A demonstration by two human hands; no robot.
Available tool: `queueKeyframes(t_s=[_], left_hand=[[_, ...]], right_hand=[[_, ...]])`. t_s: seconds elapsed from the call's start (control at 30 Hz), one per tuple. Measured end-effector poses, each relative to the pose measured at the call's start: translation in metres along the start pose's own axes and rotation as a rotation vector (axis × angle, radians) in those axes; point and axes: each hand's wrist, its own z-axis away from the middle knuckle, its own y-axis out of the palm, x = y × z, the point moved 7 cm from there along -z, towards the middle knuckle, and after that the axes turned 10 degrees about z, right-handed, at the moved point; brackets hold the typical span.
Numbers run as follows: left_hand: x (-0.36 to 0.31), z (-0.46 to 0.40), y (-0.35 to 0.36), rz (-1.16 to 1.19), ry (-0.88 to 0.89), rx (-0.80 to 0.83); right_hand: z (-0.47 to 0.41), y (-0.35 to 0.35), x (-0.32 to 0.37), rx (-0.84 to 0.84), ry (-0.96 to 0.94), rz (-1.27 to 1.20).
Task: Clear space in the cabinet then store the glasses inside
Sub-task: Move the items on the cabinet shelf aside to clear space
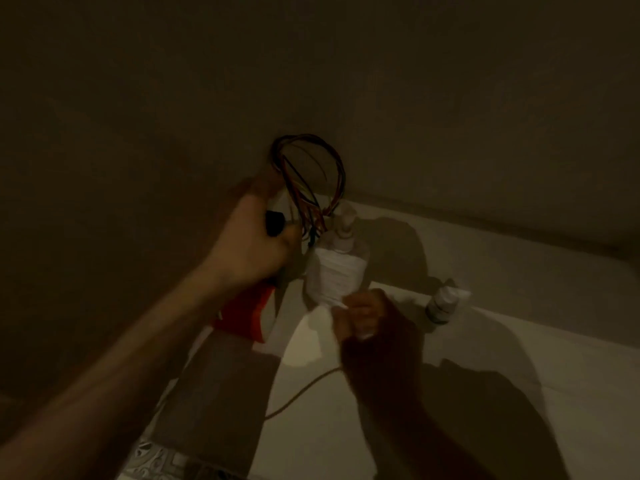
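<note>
Your left hand is closed around a small black object and the base of a bundle of coloured wires that loops up against the dim cabinet wall, with something red and white below your wrist. Your right hand is curled shut on the lower edge of a white bottle on the pale shelf. A smaller bottle stands apart to its right; no glasses can be made out in this blurred view.
</note>
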Motion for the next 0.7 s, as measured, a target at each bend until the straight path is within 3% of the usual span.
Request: queueKeyframes(t_s=[0.07, 0.13, 0.3, 0.47, 0.7], left_hand=[[-0.006, 0.036, 0.025, 0.064, -0.025, -0.074], [-0.008, 0.06, 0.062, 0.023, -0.047, -0.066], [-0.011, 0.067, 0.117, 0.016, -0.14, -0.157], [-0.006, 0.049, 0.126, -0.054, -0.156, -0.289], [-0.001, 0.053, 0.112, -0.023, -0.109, -0.29]], right_hand=[[-0.007, -0.044, -0.034, -0.162, 0.044, 0.141], [-0.015, -0.076, -0.071, -0.215, 0.127, 0.178], [-0.042, -0.096, -0.13, -0.083, 0.302, 0.201], [-0.067, -0.067, -0.13, 0.064, 0.185, 0.106], [-0.069, -0.064, -0.127, -0.021, 0.114, 0.171]])
